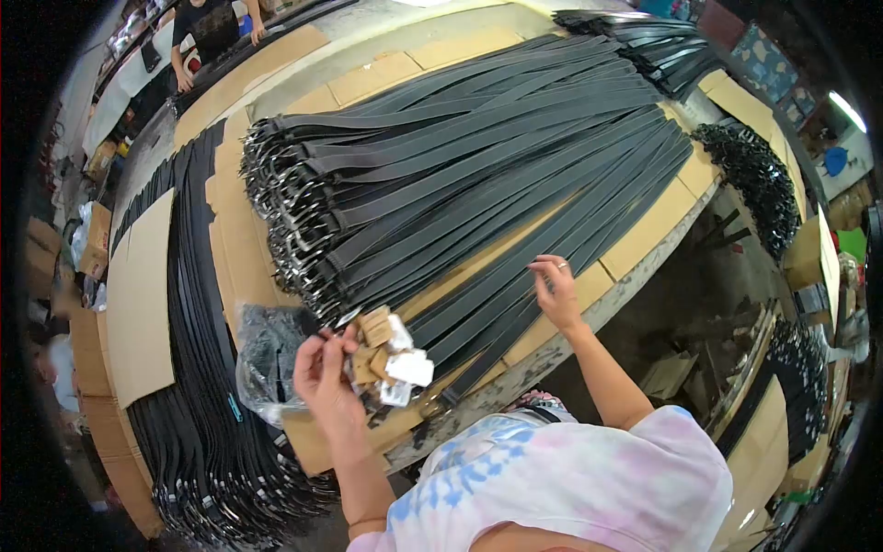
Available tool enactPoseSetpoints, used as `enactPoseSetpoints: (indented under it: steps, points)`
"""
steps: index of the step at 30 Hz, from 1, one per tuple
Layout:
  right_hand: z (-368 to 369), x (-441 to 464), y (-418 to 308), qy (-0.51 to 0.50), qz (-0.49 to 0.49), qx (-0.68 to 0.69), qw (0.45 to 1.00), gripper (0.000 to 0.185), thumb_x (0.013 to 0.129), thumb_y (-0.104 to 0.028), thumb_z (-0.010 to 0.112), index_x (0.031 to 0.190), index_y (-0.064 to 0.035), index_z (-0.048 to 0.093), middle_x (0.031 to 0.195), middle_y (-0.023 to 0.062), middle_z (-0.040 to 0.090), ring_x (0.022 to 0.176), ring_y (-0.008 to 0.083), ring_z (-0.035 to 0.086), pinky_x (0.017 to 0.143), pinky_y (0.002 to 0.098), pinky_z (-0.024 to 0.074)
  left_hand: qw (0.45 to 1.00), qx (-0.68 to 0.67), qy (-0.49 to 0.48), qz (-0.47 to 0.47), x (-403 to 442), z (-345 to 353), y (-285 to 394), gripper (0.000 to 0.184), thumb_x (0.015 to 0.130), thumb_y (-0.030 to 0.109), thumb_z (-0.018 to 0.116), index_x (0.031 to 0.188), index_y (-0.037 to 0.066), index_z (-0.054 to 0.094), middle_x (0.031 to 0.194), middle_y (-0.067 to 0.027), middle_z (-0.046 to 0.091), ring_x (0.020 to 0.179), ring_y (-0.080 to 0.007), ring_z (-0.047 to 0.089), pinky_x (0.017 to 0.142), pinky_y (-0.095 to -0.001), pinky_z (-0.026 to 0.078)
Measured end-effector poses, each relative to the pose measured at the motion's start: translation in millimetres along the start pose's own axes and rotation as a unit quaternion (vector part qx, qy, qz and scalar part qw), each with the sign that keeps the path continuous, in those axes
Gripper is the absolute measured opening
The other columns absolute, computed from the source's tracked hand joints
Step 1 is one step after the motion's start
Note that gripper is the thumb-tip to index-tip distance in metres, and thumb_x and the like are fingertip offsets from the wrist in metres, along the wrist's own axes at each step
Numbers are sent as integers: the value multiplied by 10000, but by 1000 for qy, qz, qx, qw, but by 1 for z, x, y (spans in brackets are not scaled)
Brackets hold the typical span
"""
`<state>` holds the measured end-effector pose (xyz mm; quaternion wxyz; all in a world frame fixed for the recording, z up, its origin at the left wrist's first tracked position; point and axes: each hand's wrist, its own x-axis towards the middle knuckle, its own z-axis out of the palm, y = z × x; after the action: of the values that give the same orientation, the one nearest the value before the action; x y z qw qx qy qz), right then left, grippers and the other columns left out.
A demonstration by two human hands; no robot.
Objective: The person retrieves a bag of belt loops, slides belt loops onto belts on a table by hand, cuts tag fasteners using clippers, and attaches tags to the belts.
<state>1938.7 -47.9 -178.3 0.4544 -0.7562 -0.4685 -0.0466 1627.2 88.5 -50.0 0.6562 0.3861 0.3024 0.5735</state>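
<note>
Long black belts (pixel 497 120) with metal buckles lie in a wide pile on the table. My left hand (pixel 324 373) is at the near left, its thumb and fingers pinched together close to the buckles (pixel 308 244); what is between the fingertips is too small to make out. Just right of it is a heap of brown and white tags (pixel 409 368). A clear plastic bag (pixel 267 363) with dark contents lies to its left. Over the belts at the near right, my right hand (pixel 556 294) has its fingers loosely bent and apart, with nothing visible in them.
Cardboard sheets (pixel 644 244) line the table edge. More black belts (pixel 189 368) hang or lie at the left, partly under a cardboard panel (pixel 143 304). Another person (pixel 207 32) stands at the far left. Further dark belt bundles (pixel 750 175) are at the right.
</note>
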Motion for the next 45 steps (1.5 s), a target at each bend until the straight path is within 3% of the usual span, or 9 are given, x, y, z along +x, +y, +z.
enactPoseSetpoints:
  steps: [4, 11, 12, 14, 23, 25, 40, 42, 45]
  points:
    - [-49, 7, 45, -2, 81, 1, 997, 113, 836, -3, 559, 937, -22, 606, 1058, 139, 562, 961, 281, 560, 818, 366, 454, 996, -4, -54, -65, 11, 70, -52, 126, 840, -69, 597, 956, -22, 604, 883, -113, 630, 766, -182, 627, 897, -377, 494]
    - [-60, -40, 118, 31, 121, -144, 982, 366, 908, -120, 538, 1232, 42, 487, 1289, 218, 468, 1204, 328, 445, 1036, 400, 320, 971, 8, -82, -226, 19, 133, -104, 173, 868, 19, 605, 1035, -24, 586, 839, -74, 646, 786, -144, 619, 805, -285, 499]
    - [-54, -36, 108, 74, 174, 6, 982, 386, 924, -145, 518, 1257, 44, 466, 1318, 214, 446, 1235, 322, 422, 1059, 403, 295, 968, -10, -99, -232, 18, 129, -117, 186, 864, 27, 612, 1043, -18, 582, 841, -76, 645, 814, -152, 628, 807, -310, 515]
    - [-56, -34, 105, 33, 156, -109, 981, 386, 959, -177, 456, 1269, 53, 449, 1329, 206, 439, 1247, 326, 402, 1075, 398, 276, 959, -69, -117, -248, 14, 118, -145, 184, 862, 37, 618, 1041, 4, 585, 850, -78, 646, 842, -167, 643, 792, -324, 538]
    - [-53, -46, 124, 92, 165, -52, 981, 381, 979, -213, 441, 1275, 26, 457, 1327, 191, 453, 1279, 320, 373, 1067, 408, 271, 911, -180, -120, -351, -14, 90, -190, 111, 887, 104, 604, 990, 63, 604, 847, -69, 648, 872, -222, 659, 763, -343, 558]
    - [-53, -47, 124, 93, 153, -38, 983, 390, 978, -235, 452, 1265, 28, 458, 1321, 221, 427, 1293, 336, 347, 1025, 400, 347, 906, -160, -148, -364, -11, 98, -181, 137, 904, 115, 582, 1032, 68, 587, 850, -66, 641, 895, -226, 653, 766, -353, 557]
    - [-55, -42, 110, 69, 129, -62, 987, 366, 972, -252, 449, 1187, 41, 494, 1223, 205, 489, 1123, 331, 487, 945, 413, 386, 938, -176, -140, -262, -59, 5, -93, 127, 894, 72, 585, 1018, 47, 592, 842, -73, 634, 881, -214, 654, 784, -355, 560]
    - [-50, -42, 117, 116, -110, -224, 961, 292, 948, -179, 498, 1159, 21, 529, 1167, 181, 526, 1088, 291, 515, 906, 387, 412, 955, -149, -129, -223, -77, -17, -63, 127, 889, 55, 583, 1014, 40, 570, 819, -65, 606, 813, -179, 637, 842, -379, 540]
    - [-18, -33, 28, 6, -77, 21, 997, 240, 920, -113, 537, 1133, -6, 555, 1111, 145, 560, 1014, 228, 544, 863, 334, 433, 975, -105, -109, -164, -100, -55, -24, 133, 877, 49, 593, 1005, 56, 559, 805, -45, 575, 728, -154, 600, 916, -414, 503]
